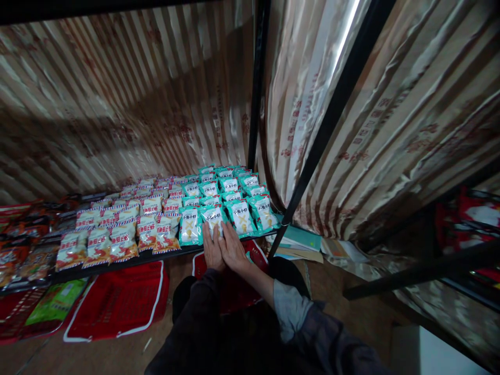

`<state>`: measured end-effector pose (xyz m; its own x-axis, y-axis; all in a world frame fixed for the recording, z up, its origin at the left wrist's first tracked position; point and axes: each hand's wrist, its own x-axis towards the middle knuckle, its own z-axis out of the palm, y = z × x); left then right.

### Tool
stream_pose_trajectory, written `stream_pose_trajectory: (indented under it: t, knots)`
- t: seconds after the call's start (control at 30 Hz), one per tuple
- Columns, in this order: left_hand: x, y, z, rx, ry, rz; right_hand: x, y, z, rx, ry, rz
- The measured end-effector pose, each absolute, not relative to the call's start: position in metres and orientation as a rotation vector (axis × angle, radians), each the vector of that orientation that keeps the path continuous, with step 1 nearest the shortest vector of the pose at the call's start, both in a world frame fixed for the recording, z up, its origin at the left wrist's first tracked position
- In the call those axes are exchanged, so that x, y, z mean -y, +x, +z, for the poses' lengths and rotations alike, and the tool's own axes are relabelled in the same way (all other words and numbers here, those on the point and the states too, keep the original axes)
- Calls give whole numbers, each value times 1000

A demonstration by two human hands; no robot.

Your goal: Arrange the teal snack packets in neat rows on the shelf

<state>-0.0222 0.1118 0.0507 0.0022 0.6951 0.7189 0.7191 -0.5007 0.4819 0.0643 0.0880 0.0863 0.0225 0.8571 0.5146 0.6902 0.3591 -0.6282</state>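
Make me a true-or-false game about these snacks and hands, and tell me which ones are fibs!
1. The left hand and right hand are side by side at a teal packet. True.
2. The hands wear gloves. False: they are bare.
3. The teal packets are left of the white packets. False: the teal packets are right of the white packets in the picture.
4. A slanting black pole shows right of the hands. True.
5. The red baskets are above the shelf. False: the red baskets are below the shelf.
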Motion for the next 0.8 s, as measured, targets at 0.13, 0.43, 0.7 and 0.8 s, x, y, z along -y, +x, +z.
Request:
stream_pose_trajectory:
  t: [0.13, 0.43, 0.7, 0.8]
  knots:
    - [-111, -20, 54, 1570, -2158, -1466, -96, 62, 93, 1720, -1390, 279]
    - [-112, -15, 60, 1553, -2082, -1435, -106, 63, 106, 1661, -1426, 520]
    - [-112, -13, 58, 1524, -2035, -1399, -104, 57, 117, 1683, -1360, 255]
    - [-109, -8, 61, 1545, -2044, -1352, -111, 61, 135, 1770, -1275, 147]
